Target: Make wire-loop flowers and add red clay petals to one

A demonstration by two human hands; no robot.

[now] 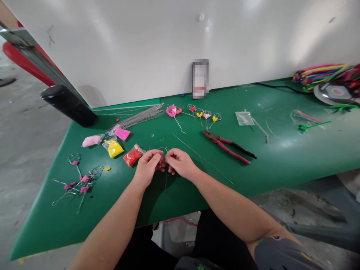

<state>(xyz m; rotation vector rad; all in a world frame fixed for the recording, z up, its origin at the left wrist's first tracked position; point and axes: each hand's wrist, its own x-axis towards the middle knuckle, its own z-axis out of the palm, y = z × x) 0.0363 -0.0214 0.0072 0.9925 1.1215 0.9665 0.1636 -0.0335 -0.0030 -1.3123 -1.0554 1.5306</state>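
Observation:
A thin metal wire [166, 180] is pinched between my two hands, just above the green table. Its upper part curves in a small loop over the fingertips, and a straight tail hangs below. My left hand [150, 165] is closed on the loop's left side, beside a bag of red clay-like material [132, 155]. On the other side my right hand [180, 162] grips the same wire, thumb against fingers. Two loose straight wires [201, 157] lie right of my hands, and red-handled pliers [229, 146] rest beyond them.
Bags of yellow [114, 147] and pink material [122, 133] lie left, near a wire bundle [143, 118]. Small wire racket shapes [87, 180] sit front left; flower-like wire pieces [173, 111] lie behind. A phone [200, 79] leans on the white panel [140, 48].

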